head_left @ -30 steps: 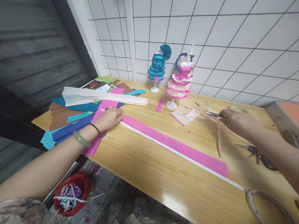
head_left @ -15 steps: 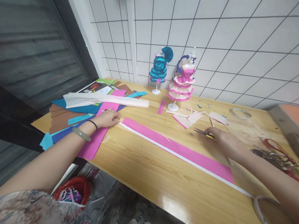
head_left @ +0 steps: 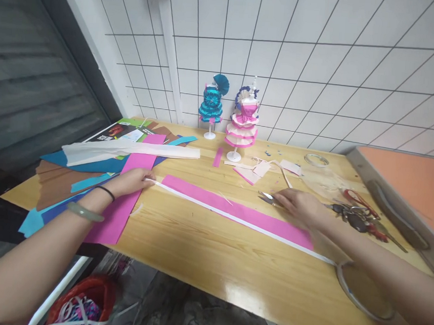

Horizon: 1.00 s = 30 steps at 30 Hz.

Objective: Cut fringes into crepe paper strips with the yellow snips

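Note:
My left hand point(head_left: 138, 178) pinches the free end of a white tape strip point(head_left: 235, 218). The strip runs to the right along the near edge of a long pink paper strip point(head_left: 200, 191). It leads to a tape roll point(head_left: 339, 277) lying by the table's right front, partly behind my right forearm. My right hand point(head_left: 296, 205) is closed round a small pair of scissors point(head_left: 268, 198), above the right part of the pink strip. The blades point left; the handles are hidden in my fingers. A wider pink sheet point(head_left: 104, 229) lies under my left wrist.
Two dress figures, one teal point(head_left: 211, 105) and one pink and cream point(head_left: 241, 129), stand before the tiled wall. Paper scraps point(head_left: 251, 175) lie near them. Coloured papers point(head_left: 55, 181) pile up at left. Pliers and tools point(head_left: 357, 219) lie at right. A red bin point(head_left: 100, 293) stands below.
The view has swung right, so everything sits further left. My right hand has brought the scissors down closer to the pink strip, and their blades show more. My left hand keeps the tape end.

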{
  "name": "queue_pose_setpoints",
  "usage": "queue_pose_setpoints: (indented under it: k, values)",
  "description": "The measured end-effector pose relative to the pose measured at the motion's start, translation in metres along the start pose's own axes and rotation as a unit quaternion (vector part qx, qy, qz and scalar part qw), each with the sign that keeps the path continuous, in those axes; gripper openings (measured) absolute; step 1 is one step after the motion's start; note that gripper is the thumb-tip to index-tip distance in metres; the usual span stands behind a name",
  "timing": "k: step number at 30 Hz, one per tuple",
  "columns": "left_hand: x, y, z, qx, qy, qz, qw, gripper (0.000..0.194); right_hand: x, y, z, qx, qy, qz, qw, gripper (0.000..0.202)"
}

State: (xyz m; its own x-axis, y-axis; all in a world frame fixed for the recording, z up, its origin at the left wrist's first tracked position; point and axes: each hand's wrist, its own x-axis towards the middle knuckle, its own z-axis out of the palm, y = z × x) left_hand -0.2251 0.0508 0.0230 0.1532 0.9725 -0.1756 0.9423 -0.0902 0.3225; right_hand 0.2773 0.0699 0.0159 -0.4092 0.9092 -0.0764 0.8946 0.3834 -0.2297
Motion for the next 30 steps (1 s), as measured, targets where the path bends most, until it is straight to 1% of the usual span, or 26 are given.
queue_pose_setpoints:
  k: [2, 4, 6, 7, 9, 11, 13, 14, 16, 18, 20, 22, 24, 26, 27, 28, 29, 30]
  values:
    - [-0.001, -0.005, 0.001, -0.003, 0.006, 0.004, 1.000, 0.040, 0.006, 0.009, -0.006, -0.048, 0.037, 0.031, 0.998, 0.042]
    - [-0.001, -0.010, 0.002, -0.003, 0.017, 0.002, 1.000, 0.042, 0.015, 0.019, -0.008, -0.096, 0.067, 0.104, 0.988, 0.042]
    - [-0.002, -0.015, 0.003, 0.003, 0.038, -0.005, 0.999, 0.045, 0.024, 0.027, -0.007, -0.110, 0.062, 0.171, 0.977, 0.041]
    - [-0.003, -0.016, 0.004, 0.010, 0.055, -0.008, 0.998, 0.046, 0.029, 0.029, -0.005, -0.110, 0.052, 0.190, 0.974, 0.041]
    - [-0.007, -0.017, 0.004, 0.040, 0.094, -0.009, 0.995, 0.047, 0.036, 0.029, -0.003, -0.110, 0.040, 0.204, 0.972, 0.041]
    - [-0.012, -0.014, 0.004, 0.085, 0.140, -0.006, 0.986, 0.046, 0.040, 0.027, -0.004, -0.108, 0.040, 0.203, 0.972, 0.038]
    - [-0.017, -0.005, 0.004, 0.120, 0.185, -0.003, 0.975, 0.044, 0.040, 0.024, -0.012, -0.100, 0.042, 0.197, 0.974, 0.033]
    - [-0.020, 0.003, 0.005, 0.129, 0.205, 0.000, 0.970, 0.043, 0.039, 0.022, -0.018, -0.094, 0.042, 0.191, 0.976, 0.030]
    - [-0.023, 0.026, 0.009, 0.105, 0.230, 0.019, 0.967, 0.041, 0.031, 0.015, -0.034, -0.075, 0.043, 0.172, 0.981, 0.026]
    - [-0.027, 0.060, 0.015, 0.052, 0.250, 0.061, 0.965, 0.038, 0.017, 0.000, -0.049, -0.044, 0.038, 0.144, 0.988, 0.024]
    - [-0.030, 0.104, 0.023, -0.007, 0.251, 0.139, 0.958, 0.033, -0.004, -0.024, -0.061, 0.072, 0.005, 0.081, 0.994, 0.023]
    - [-0.035, 0.152, 0.030, -0.073, 0.233, 0.241, 0.940, 0.035, -0.027, -0.054, -0.069, 0.157, -0.053, 0.013, 0.986, 0.025]
    - [-0.041, 0.196, 0.036, -0.125, 0.190, 0.338, 0.913, 0.043, -0.050, -0.084, -0.074, 0.217, -0.132, -0.041, 0.966, 0.024]
    - [-0.046, 0.229, 0.040, -0.171, 0.137, 0.424, 0.879, 0.046, -0.068, -0.104, -0.078, 0.242, -0.206, -0.081, 0.945, 0.026]
    - [-0.048, 0.240, 0.041, -0.188, 0.094, 0.455, 0.865, 0.043, -0.075, -0.111, -0.081, 0.255, -0.237, -0.090, 0.933, 0.026]
    - [-0.049, 0.247, 0.042, -0.206, 0.047, 0.472, 0.856, 0.034, -0.081, -0.114, -0.083, 0.274, -0.265, -0.093, 0.920, 0.025]
    - [-0.049, 0.250, 0.042, -0.224, -0.002, 0.475, 0.851, 0.028, -0.085, -0.114, -0.086, 0.296, -0.285, -0.088, 0.907, 0.023]
    - [-0.050, 0.251, 0.042, -0.242, -0.052, 0.465, 0.850, 0.026, -0.088, -0.112, -0.088, 0.321, -0.300, -0.082, 0.894, 0.021]
